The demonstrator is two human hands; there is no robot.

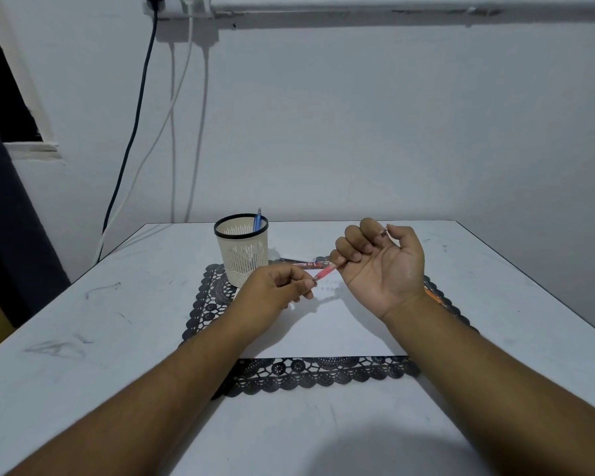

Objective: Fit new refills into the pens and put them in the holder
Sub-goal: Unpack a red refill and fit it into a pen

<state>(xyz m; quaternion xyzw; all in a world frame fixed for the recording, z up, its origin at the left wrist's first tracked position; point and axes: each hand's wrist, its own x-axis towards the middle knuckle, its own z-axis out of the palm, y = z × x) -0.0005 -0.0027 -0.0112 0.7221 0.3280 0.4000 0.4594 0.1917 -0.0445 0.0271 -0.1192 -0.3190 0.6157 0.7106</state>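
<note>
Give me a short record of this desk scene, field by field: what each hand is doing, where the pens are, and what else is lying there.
left hand: pinches the near tip of the red pen
right hand: palm up, fingers curled round the red pen's body
holder: cream mesh cup with black rim, upright on the mat's far left corner
blue pen: standing in the holder
black lace mat: under a white paper sheet
behind the hands: a dark red pen-like item on the mat
orange pen: partly hidden by the right wrist

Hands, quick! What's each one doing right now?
Left hand: fingers pinch the near tip of the red pen.
Right hand: palm up, fingers curled round the same red pen.
</note>
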